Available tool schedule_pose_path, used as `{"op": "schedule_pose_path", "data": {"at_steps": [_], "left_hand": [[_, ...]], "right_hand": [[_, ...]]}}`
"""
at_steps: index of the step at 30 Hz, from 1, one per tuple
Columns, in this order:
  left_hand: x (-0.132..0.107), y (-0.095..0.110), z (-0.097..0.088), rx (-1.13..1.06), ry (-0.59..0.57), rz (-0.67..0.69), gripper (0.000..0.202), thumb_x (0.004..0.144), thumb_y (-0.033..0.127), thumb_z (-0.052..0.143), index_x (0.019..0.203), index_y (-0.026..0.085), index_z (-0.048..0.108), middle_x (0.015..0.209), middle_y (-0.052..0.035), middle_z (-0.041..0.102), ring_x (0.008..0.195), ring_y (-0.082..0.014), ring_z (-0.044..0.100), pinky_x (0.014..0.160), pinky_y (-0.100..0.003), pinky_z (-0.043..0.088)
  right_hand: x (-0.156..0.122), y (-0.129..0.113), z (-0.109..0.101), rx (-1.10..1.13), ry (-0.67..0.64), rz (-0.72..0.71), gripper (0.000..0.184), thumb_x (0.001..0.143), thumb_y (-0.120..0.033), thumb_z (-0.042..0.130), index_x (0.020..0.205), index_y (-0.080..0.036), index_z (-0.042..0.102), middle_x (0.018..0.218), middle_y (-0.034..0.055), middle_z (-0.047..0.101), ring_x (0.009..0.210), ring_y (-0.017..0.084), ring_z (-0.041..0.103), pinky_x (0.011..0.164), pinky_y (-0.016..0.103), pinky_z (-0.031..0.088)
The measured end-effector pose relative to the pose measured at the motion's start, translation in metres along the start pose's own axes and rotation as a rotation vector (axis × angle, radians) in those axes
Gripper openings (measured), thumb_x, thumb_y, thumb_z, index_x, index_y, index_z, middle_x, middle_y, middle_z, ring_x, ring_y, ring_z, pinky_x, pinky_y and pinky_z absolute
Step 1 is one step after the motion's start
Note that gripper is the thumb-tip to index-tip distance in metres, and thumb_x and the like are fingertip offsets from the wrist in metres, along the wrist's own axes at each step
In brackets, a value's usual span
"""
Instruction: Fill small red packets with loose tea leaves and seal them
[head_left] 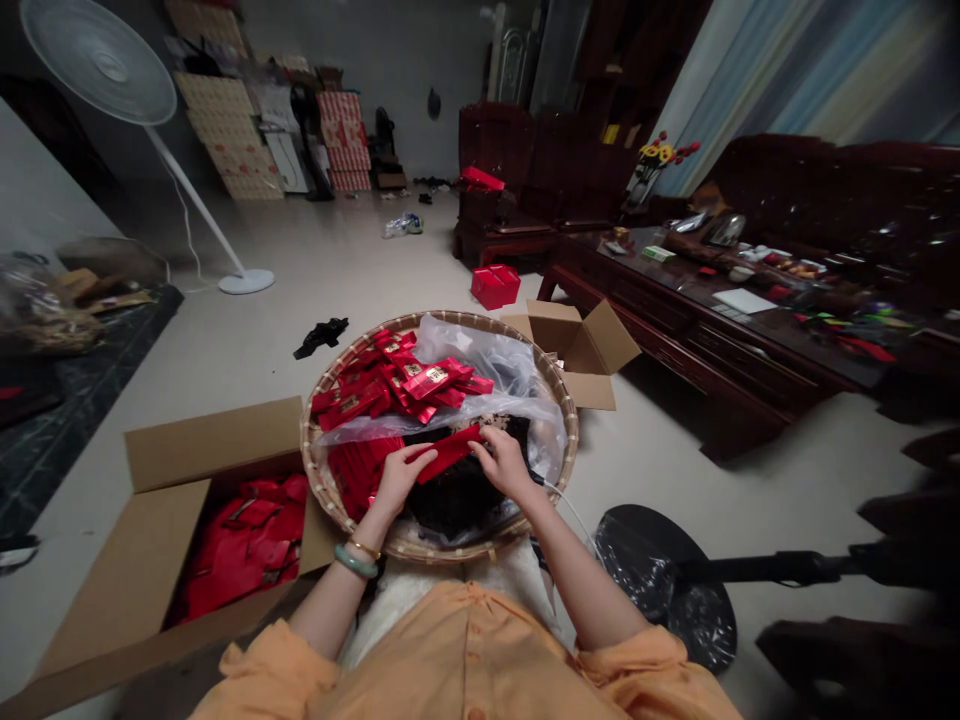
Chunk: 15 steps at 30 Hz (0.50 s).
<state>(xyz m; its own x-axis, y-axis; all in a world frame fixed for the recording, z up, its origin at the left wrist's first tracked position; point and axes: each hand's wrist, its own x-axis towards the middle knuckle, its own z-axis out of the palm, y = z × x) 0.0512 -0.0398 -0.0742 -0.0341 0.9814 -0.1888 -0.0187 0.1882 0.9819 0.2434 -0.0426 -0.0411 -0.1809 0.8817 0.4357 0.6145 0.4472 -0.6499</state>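
A red packet (450,452) is stretched between my two hands, over the front half of a round woven basket (571,420). My left hand (401,475) pinches its left end, and my right hand (501,460) grips the right end. Below it lies a dark heap (442,505) whose kind I cannot make out. Flat red packets (360,465) lie in the basket beside my left hand. Farther back, shiny red packets with gold labels (409,375) are piled on clear plastic sheeting (495,355).
An open carton (165,545) of red packets stands at the left, another open carton (577,345) behind the basket's right. A black round stand base (664,570) is on the right floor; a white fan (112,70) stands back left. A dark wooden table (660,300) runs along the right.
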Motion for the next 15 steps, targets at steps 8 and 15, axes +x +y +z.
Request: {"op": "schedule_pose_path", "data": {"at_steps": [8,15], "left_hand": [[-0.006,0.013,-0.007,-0.403,-0.106,-0.199,0.031,0.074,0.036,0.065,0.097,0.015,0.065,0.100,-0.0097,0.067,0.089,-0.0215,0.064,0.069,-0.041,0.058],[-0.005,0.011,-0.010,-0.364,-0.217,-0.193,0.032,0.075,0.038,0.065,0.091,0.010,0.066,0.094,-0.0128,0.068,0.082,-0.0217,0.065,0.067,-0.039,0.058]], "right_hand": [[-0.005,-0.001,-0.004,0.529,-0.269,0.200,0.025,0.079,-0.041,0.056,0.089,-0.019,0.064,0.077,0.0013,0.065,0.078,0.018,0.059,0.074,0.028,0.045],[-0.007,-0.007,-0.004,0.875,-0.499,0.385,0.050,0.069,-0.055,0.062,0.102,-0.018,0.067,0.097,0.0044,0.069,0.101,0.023,0.059,0.096,0.039,0.038]]}}
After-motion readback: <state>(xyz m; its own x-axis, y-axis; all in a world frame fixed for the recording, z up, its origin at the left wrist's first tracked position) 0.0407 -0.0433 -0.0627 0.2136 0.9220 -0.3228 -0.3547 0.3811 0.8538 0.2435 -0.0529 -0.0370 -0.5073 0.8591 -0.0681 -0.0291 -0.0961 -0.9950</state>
